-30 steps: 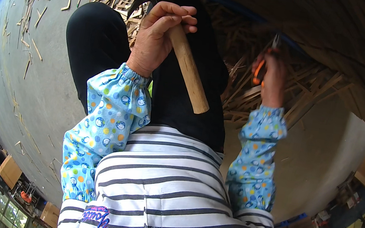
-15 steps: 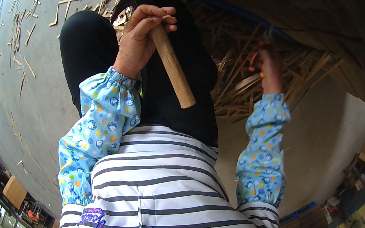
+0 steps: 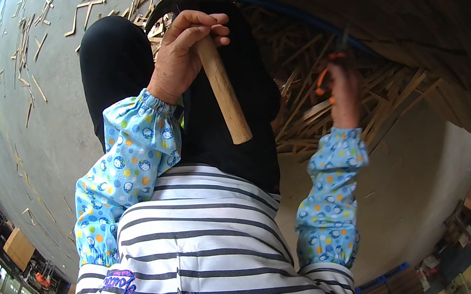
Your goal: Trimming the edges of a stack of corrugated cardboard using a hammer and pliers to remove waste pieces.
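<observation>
While the left hand (image 3: 181,54) curls its fingers and thumb around the claw hammer (image 3: 223,92), the right hand (image 3: 347,94) is wrapped around the orange-handled pliers (image 3: 322,82). The hammer is over the black trousers (image 3: 117,55), with its dark curved head far and to the left, and the free end of its wooden handle near and to the right. The left hand holds it high up, close to the head. It is probably heavy at the head and lighter along the wood. It looks stiff and hard to break. The wood looks dry, so it should not slip much. Holding it close to the head should make it easy to carry; holding lower down should give a bigger swing. The pliers are on the right, near the pile of wood strips (image 3: 387,104). They look small and stiff, and the handles are the best place to grab. Their tips are blurry, so I cannot tell if they are together or apart. The strips look thin and light, and might snap.
</observation>
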Available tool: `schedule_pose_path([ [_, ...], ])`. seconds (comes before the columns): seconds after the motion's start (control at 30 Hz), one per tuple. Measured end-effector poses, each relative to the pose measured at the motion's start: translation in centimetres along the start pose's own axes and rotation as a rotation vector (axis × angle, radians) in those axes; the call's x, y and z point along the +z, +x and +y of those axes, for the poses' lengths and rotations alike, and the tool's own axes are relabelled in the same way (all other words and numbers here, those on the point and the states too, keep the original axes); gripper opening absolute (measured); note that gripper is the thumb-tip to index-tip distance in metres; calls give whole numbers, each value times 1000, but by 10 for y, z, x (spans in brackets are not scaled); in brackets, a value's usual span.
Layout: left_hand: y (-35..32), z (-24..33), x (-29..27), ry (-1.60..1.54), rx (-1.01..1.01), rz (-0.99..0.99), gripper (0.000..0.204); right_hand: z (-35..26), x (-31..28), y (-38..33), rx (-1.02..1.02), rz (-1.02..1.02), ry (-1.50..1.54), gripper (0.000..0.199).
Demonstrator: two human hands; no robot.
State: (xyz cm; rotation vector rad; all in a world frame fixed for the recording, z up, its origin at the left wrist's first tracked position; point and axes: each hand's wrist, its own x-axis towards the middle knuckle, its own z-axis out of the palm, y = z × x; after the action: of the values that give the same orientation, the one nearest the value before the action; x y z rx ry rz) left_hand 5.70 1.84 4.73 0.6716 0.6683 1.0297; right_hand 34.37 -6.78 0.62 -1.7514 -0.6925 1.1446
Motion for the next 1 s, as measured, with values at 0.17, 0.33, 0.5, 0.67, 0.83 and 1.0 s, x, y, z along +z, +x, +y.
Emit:
schedule_pose_path([
  [0.17,5,-3,3,-4,8,-15,15,-49,-27,35,-109,89,27,24],
  [0.33,2,-2,2,-4,-3,7,15,-66,-1,25,-66,100,144,20],
  [0.5,5,-5,-8,-28,26,10,14,-24,6,-32,175,-11,2,21],
  [0.67,1,-3,3,-76,-24,-54,15,79,-18,-67,324,-62,-272,29],
  [0.83,3,-3,11,-1,6,-53,16,2,-26,-23,30,-4,-71,23],
  [1.0,5,-7,14,4,-36,-49,15,-59,-40,21,-164,126,-82,28],
])
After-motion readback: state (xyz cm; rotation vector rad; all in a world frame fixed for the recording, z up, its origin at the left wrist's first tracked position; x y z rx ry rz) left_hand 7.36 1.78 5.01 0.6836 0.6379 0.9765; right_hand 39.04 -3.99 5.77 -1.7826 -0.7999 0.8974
